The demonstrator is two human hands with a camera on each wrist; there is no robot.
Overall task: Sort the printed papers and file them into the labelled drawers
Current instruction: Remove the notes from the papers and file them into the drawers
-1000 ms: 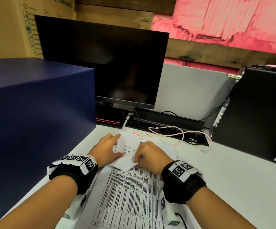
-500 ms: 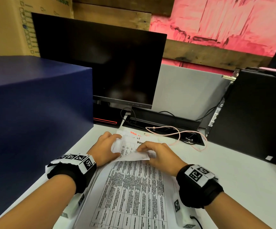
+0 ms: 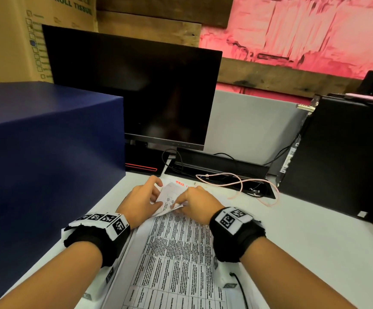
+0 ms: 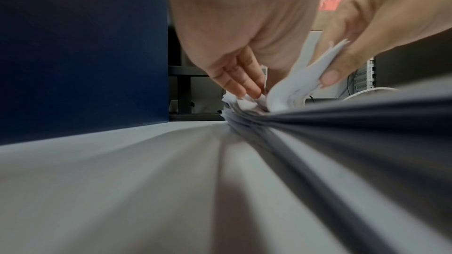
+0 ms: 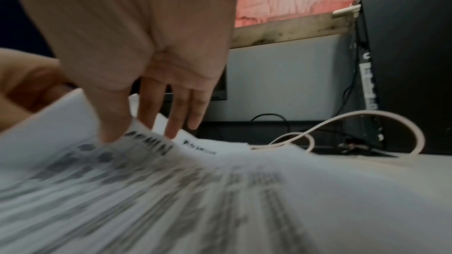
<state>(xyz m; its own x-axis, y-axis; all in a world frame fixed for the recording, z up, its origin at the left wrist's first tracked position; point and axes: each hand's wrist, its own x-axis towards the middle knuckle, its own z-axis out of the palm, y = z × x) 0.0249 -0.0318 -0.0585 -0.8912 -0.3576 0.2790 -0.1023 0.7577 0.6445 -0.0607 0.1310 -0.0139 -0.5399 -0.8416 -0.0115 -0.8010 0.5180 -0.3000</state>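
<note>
Head view: both hands work at the far end of a stack of printed papers (image 3: 176, 253) lying lengthwise on a grey desk (image 3: 303, 241), directly in front of the person. Top sheet carries a dense printed table. Left hand (image 3: 139, 202) and right hand (image 3: 195, 202) sit close together, almost touching, with a bent-up sheet corner (image 3: 169, 198) between them. Left wrist view: left fingers (image 4: 240, 78) lie nearly straight, tips pressed down on the far edge of the stack (image 4: 244, 111); several sheet edges are fanned there. Same view shows the right thumb (image 4: 329, 77) against the lifted, curled sheet (image 4: 300, 82), so the right hand pinches that sheet. Right wrist view: right fingers (image 5: 176, 115) point down, tips on the papers (image 5: 171, 190); heading text near the tips is blurred, not legible with confidence. How tightly the left thumb holds the sheet I cannot tell. Surroundings: dark blue box (image 3: 47, 152) stands on the desk just left of the papers; black monitor (image 3: 132, 85), screen dark, stands behind. A pale pink cable (image 3: 241, 184) loops on the desk beyond the papers, over a black cable tray (image 3: 216, 166). Black computer tower (image 3: 341, 157) stands at right, well apart from the stack. Cardboard carton (image 3: 9, 41) behind the blue box. Both wrists wear black bands with printed marker tags (image 3: 232, 219). Labelled drawers not identifiable in any view.
</note>
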